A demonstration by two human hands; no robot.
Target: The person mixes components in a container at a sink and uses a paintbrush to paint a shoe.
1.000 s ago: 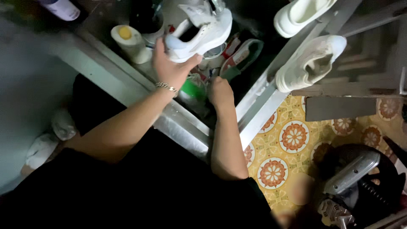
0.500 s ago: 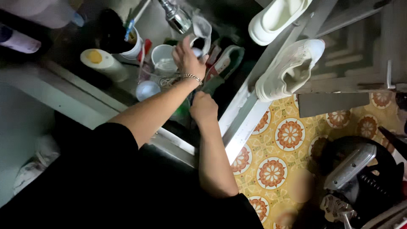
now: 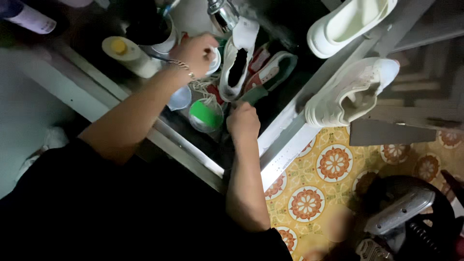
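Under the chrome tap point(image 3: 223, 14), a white sneaker point(image 3: 237, 60) stands in the sink point(image 3: 282, 29), tilted with its dark opening toward the camera. Just left of the sneaker, the left hand point(image 3: 197, 52) is curled shut on its edge, the fingers point(image 3: 209, 41) wrapped round white material, and a thin chain bracelet point(image 3: 182, 65) circles that wrist. White laces point(image 3: 203, 87) trail down from the sneaker's near side. Just below the sneaker, the right hand point(image 3: 243, 122) is closed in a fist; a dark green handle point(image 3: 253, 94) reaches from it up toward the sneaker, though whether the fingers truly clasp it is hard to tell in the dim light. Beside the sneaker's right flank lies a red and green shoe or sole point(image 3: 270, 72). Below and to the left of the sneaker sits a round green cup point(image 3: 205, 115), with a clear bluish lid point(image 3: 180, 98) further left. Well to the left of the sneaker, a pale bottle with a yellow cap point(image 3: 126, 55) lies on the counter point(image 3: 77, 82), next to a white mug point(image 3: 162, 38). To the right of the sneaker, past the sink's pale rim, two more white shoes point(image 3: 350, 92) rest on a ledge. Far below those, a patterned yellow tile floor point(image 3: 319, 188) shows.
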